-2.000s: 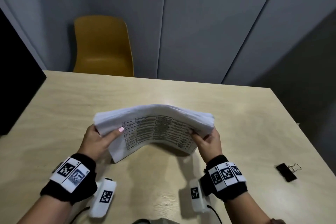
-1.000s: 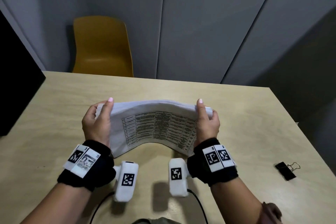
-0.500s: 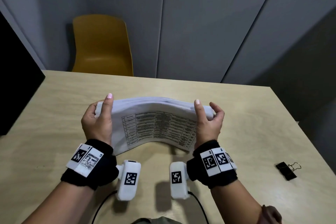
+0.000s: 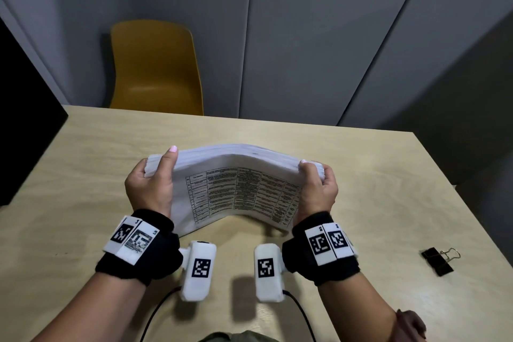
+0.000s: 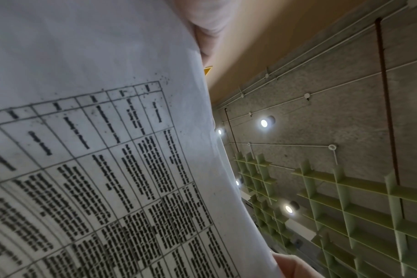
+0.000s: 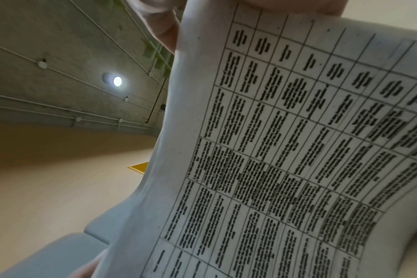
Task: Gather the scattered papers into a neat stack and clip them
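A thick stack of white papers (image 4: 236, 191) with a printed table on its near face stands on edge on the wooden table (image 4: 83, 169), bowed upward in the middle. My left hand (image 4: 150, 183) grips the stack's left end, thumb on the near face and a finger over the top edge. My right hand (image 4: 316, 189) grips the right end the same way. The printed sheet (image 5: 95, 169) fills the left wrist view, and the same sheet (image 6: 286, 150) fills the right wrist view. A black binder clip (image 4: 438, 259) lies on the table to the right, apart from both hands.
A yellow chair (image 4: 155, 69) stands behind the table's far edge, against grey wall panels. A black panel (image 4: 25, 119) rises at the table's left edge. The table's right edge runs just past the clip.
Both hands shifted from under the stack's near corners to its two ends. The stack turned up onto its edge, and its top edge looks more even. The binder clip has stayed put.
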Motion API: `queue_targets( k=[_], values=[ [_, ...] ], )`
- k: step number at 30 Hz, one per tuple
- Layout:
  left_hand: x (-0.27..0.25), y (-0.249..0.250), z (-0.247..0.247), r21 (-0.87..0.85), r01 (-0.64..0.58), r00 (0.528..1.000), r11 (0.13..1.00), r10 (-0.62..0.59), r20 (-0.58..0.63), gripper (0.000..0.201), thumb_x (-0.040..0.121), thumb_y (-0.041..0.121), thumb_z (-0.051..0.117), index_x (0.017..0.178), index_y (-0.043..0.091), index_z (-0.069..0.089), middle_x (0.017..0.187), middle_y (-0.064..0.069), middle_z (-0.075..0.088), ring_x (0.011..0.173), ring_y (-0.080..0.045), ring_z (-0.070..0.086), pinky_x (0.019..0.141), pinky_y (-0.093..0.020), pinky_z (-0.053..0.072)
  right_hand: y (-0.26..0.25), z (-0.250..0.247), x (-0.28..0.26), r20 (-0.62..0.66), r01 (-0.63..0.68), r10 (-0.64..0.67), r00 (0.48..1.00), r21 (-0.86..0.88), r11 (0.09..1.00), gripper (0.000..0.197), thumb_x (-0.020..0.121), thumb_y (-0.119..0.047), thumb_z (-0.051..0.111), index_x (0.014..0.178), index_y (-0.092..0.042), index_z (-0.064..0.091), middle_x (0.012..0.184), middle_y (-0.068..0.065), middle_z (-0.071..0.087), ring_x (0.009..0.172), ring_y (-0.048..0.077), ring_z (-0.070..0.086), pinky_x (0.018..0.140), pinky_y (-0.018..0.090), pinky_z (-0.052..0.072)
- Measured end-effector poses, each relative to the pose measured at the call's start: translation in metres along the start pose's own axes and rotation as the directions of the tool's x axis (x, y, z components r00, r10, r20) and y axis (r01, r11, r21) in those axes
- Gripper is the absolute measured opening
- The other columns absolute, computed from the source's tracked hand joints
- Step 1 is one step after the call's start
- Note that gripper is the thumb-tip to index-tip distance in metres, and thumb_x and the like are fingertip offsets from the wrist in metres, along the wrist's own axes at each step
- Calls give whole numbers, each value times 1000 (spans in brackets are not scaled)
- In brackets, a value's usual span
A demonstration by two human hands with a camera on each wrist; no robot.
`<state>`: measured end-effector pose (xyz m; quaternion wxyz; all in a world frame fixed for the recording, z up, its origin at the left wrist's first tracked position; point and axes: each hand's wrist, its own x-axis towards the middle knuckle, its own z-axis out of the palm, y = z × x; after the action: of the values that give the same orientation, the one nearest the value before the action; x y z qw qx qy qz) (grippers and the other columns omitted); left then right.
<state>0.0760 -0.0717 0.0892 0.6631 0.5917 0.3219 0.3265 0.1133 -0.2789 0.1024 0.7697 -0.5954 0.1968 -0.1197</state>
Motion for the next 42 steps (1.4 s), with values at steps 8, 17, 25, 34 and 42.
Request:
queue_targets(
  k=[8, 17, 25, 34, 42],
  values=[
    [1, -2, -1, -57, -14, 1000, 998, 13, -19, 41, 66, 45, 72, 48, 19, 47, 58, 1, 46, 63, -20, 45, 64, -33, 38, 3, -8, 5, -7, 44, -44, 999, -13, 999, 8, 64, -31, 55, 68, -26, 60, 73, -5, 56, 74, 19, 52, 72, 34, 44],
    [5, -5, -3, -21, 19, 999, 1000, -19, -27, 49, 62, 57, 71, 44, 18, 48, 55, 1, 45, 63, -22, 46, 63, -35, 39, 5, -11, 8, -2, 67, -67, 998, -89, 994, 33, 63, -50, 63, 61, -19, 54, 64, -3, 53, 64, 14, 47, 62, 26, 40],
    [7, -3, -1, 0, 46, 998, 999, -46, -35, 50, 64, 57, 68, 45, 18, 44, 58, -1, 42, 64, -22, 44, 64, -35, 38, 7, -8, 14, -50, 73, -79, 996, -121, 990, 35, 67, -45, 60, 50, -18, 47, 58, -3, 42, 65, 18, 40, 62, 28, 33],
    [8, -5, -1, 32, 15, 1000, 999, -15, -23, 51, 70, 61, 58, 46, 18, 43, 61, -6, 44, 67, -23, 47, 66, -34, 39, 5, -5, 15, 4, 72, -72, 997, -99, 992, 23, 67, -41, 56, 58, -20, 55, 63, -3, 50, 68, 17, 46, 65, 27, 37],
    [4, 0, -28, -84, -17, 898, 996, 52, 437, 30, 75, 39, 60, 101, 24, 60, 91, -1, 60, 82, -13, 60, 72, -23, 51, 12, -44, 22, 483, 327, -216, 849, -158, 932, 79, 54, -62, 68, 124, -34, 44, 121, 5, 58, 109, 19, 55, 94, 27, 44]
  ],
)
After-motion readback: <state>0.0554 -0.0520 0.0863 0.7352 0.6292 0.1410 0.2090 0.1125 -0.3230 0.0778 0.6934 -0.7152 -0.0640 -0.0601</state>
